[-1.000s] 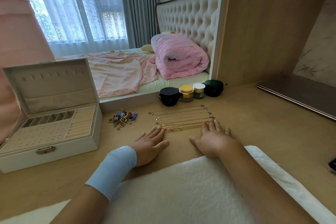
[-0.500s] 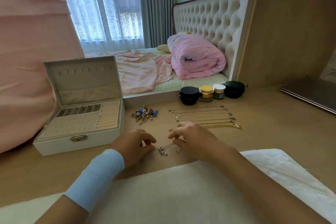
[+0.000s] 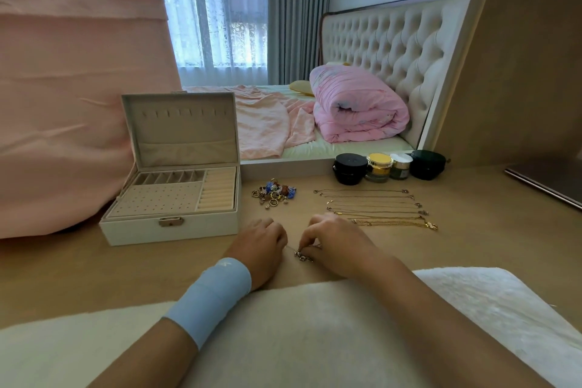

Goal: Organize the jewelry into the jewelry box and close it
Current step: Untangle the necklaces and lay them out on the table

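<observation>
Wood surface (image 3: 472, 246) fills the lower frame, with a bed (image 3: 315, 151) behind its far edge. A white fluffy mat (image 3: 299, 324) lies at the near edge under both forearms.

The jewelry box (image 3: 176, 225) sits on the surface at left, white, with its lid upright and open. Inside are a row of small slots at the back, a dotted pad in front and ring rolls at the right; no jewelry seen in it.

The left hand (image 3: 261, 242), with a light blue wristband (image 3: 209, 299), and the right hand (image 3: 337, 242) sit close together on the surface, in front of the box's right corner. The right hand's fingers are curled, narrow, pinching a small chain (image 3: 304, 254). The left hand's fingers are curled beside it, and I cannot tell if they grip the chain's other end.

Four jars (image 3: 378, 167) line up at the far edge. A row of gold necklaces (image 3: 393, 224) is laid out straight just beyond the right hand. A pile of rings and charms (image 3: 273, 193) sits between the box and the necklaces.
</observation>
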Motion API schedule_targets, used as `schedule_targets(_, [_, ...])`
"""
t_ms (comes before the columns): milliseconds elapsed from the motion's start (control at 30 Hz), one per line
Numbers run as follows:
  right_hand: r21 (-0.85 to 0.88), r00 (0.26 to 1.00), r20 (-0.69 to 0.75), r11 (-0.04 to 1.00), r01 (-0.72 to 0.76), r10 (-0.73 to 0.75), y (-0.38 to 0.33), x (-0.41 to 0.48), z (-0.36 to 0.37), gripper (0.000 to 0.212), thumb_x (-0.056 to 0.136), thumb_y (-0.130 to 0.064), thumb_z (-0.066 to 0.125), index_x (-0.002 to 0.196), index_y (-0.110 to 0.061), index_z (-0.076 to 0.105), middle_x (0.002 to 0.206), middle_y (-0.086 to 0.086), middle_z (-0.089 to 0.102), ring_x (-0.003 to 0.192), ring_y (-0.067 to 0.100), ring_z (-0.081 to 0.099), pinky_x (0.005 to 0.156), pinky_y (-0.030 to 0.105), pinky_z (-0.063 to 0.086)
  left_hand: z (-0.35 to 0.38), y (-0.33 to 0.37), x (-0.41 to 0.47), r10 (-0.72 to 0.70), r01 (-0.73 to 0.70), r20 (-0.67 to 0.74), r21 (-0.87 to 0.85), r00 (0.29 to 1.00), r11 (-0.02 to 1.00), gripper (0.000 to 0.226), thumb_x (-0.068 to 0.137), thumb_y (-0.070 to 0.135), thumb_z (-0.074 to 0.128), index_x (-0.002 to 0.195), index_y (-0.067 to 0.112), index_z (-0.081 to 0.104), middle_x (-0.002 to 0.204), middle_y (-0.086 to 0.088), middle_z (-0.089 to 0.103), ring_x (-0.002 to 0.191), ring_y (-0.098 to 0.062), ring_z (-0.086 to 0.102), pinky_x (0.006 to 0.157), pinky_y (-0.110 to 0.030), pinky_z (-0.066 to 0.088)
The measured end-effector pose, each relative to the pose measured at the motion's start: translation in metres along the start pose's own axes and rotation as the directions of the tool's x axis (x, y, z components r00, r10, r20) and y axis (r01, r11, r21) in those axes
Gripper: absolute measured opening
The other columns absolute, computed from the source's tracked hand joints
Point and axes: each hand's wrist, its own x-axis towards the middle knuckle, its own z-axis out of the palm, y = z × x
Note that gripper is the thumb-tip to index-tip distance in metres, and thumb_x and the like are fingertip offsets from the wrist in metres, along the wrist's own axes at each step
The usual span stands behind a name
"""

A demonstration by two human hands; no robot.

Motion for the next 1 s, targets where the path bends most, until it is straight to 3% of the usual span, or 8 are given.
schedule_targets(100, [0.137, 1.000, 0.005, 0.990, -0.020, 0.019, -0.007, -0.002, 0.002, 0.012, 0.098, -0.035, 0.062, 0.104, -0.031, 0.072, 0.107, -0.011, 0.059, 0.101, 0.009, 0.049, 0.089, 0.028, 0.043, -0.014, 0.001, -0.008, -0.146, 0.157, 0.058, -0.404, 0.988, 0.901, 0.018, 0.103, 0.021, 0.039, 0.100, 0.018, 0.056, 0.100, 0.002, 0.062, 0.095, -0.014, 0.057, 0.086, -0.026, 0.044])
schedule_targets(200, [0.455, 0.997, -0.007, 0.888, -0.064, 0.075, -0.013, -0.005, -0.004, 0.007, 0.098, -0.030, 0.063, 0.095, -0.028, 0.069, 0.099, -0.008, 0.066, 0.090, 0.008, 0.059, 0.081, 0.025, 0.048, -0.033, 0.003, -0.020, -0.174, 0.204, 0.117, -0.730, 0.978, 0.652, 0.017, 0.104, 0.015, 0.038, 0.097, 0.009, 0.053, 0.078, -0.003, 0.065, 0.073, -0.015, 0.064, 0.084, -0.038, 0.053])
schedule_targets(300, [0.690, 0.999, -0.001, 0.722, -0.038, 0.053, -0.023, -0.009, -0.017, 0.009, 0.100, -0.019, 0.060, 0.095, -0.020, 0.068, 0.098, 0.004, 0.074, 0.092, 0.017, 0.069, 0.085, 0.029, 0.054, -0.050, 0.000, -0.035, -0.172, 0.222, 0.164, -0.886, 0.971, 0.407, 0.016, 0.103, 0.011, 0.040, 0.092, 0.007, 0.051, 0.060, -0.003, 0.050, 0.050, -0.015, 0.053, 0.076, -0.042, 0.059])
schedule_targets(367, [0.797, 1.000, 0.031, 0.604, -0.022, -0.004, -0.032, -0.014, -0.025, 0.012, 0.102, -0.012, 0.054, 0.097, -0.011, 0.065, 0.094, 0.007, 0.075, 0.091, 0.019, 0.071, 0.089, 0.031, 0.057, -0.061, -0.005, -0.044, -0.153, 0.203, 0.156, -0.909, 0.976, 0.363, 0.016, 0.103, 0.010, 0.041, 0.090, 0.008, 0.050, 0.058, 0.000, 0.040, 0.044, -0.011, 0.042, 0.060, -0.035, 0.057])
schedule_targets(467, [0.871, 0.991, 0.105, 0.489, -0.053, -0.080, -0.044, -0.022, -0.035, 0.013, 0.104, -0.007, 0.050, 0.097, -0.004, 0.061, 0.079, 0.010, 0.067, 0.071, 0.023, 0.065, 0.076, 0.035, 0.058, -0.077, -0.019, -0.058, -0.097, 0.112, 0.067, -0.792, 0.993, 0.600, 0.017, 0.101, 0.013, 0.046, 0.087, 0.013, 0.054, 0.057, 0.010, 0.044, 0.048, -0.008, 0.040, 0.049, -0.024, 0.043])
schedule_targets(600, [0.747, 0.957, 0.257, 0.656, -0.107, -0.137, -0.054, -0.032, -0.038, 0.014, 0.103, -0.017, 0.056, 0.095, -0.013, 0.066, 0.072, 0.003, 0.062, 0.057, 0.015, 0.051, 0.055, 0.026, 0.047, -0.086, -0.034, -0.082, 0.023, 0.032, 0.113, -0.462, 0.993, 0.886, 0.010, 0.095, 0.026, 0.056, 0.088, 0.031, 0.062, 0.057, 0.016, 0.046, 0.055, -0.002, 0.041, 0.056, -0.018, 0.041])
schedule_targets(767, [0.526, 0.902, 0.423, 0.834, -0.166, -0.087, -0.069, -0.039, -0.029, 0.015, 0.101, -0.026, 0.058, 0.100, -0.015, 0.068, 0.077, -0.007, 0.068, 0.061, 0.009, 0.053, 0.062, 0.024, 0.047, -0.081, -0.043, -0.108, 0.046, 0.022, 0.284, -0.232, 0.958, 0.973, 0.010, 0.092, 0.040, 0.058, 0.087, 0.036, 0.066, 0.070, 0.004, 0.058, 0.060, -0.005, 0.046, 0.063, -0.022, 0.043])
schedule_targets(1000, [0.281, 0.907, 0.419, 0.956, -0.081, -0.046, -0.081, -0.043, -0.025, 0.011, 0.095, -0.033, 0.062, 0.092, -0.033, 0.073, 0.086, -0.014, 0.072, 0.070, -0.003, 0.061, 0.071, 0.020, 0.054, -0.083, -0.049, -0.126, 0.040, -0.003, 0.335, -0.109, 0.941, 0.994, 0.012, 0.088, 0.040, 0.055, 0.080, 0.038, 0.064, 0.076, 0.018, 0.062, 0.070, -0.002, 0.056, 0.069, -0.024, 0.050])
